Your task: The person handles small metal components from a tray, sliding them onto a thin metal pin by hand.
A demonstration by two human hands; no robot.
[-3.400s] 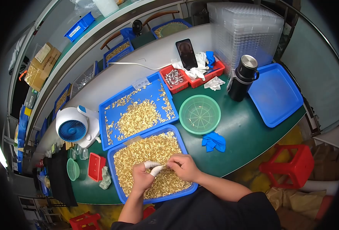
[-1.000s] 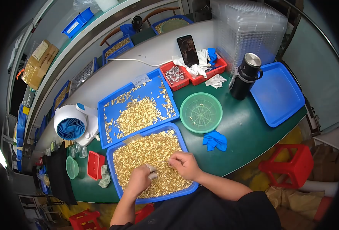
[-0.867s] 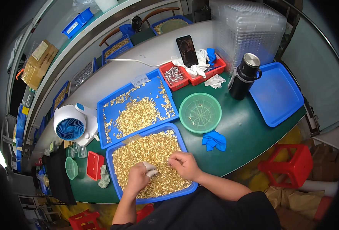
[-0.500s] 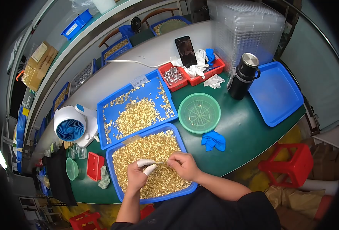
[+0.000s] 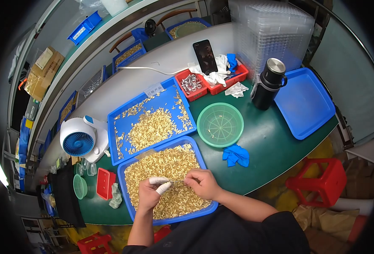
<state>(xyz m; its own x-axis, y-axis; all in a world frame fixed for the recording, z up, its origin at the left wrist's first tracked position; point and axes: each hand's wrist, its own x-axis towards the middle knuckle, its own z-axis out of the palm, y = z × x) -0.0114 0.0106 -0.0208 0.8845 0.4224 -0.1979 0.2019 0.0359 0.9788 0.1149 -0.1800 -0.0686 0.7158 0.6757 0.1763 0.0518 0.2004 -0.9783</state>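
Over the heaped small gold-coloured metal parts in the near blue tray, both my hands work close together. My left hand, with white covers on thumb and index finger, is closed in a pinch; what sits between those fingertips is too small to make out. A thin metal rod spans the short gap between the hands. Its right end is pinched by the bare thumb and fingers of my right hand; its left end meets my left fingertips.
Behind stands a second blue tray with more gold parts. A green sieve, a blue glove, a black flask and an upright phone are to the right. A white fan stands left.
Both hands hold nearly the same place and stay pinched. My left hand has shifted slightly left, and more of the thin rod shows between the hands.
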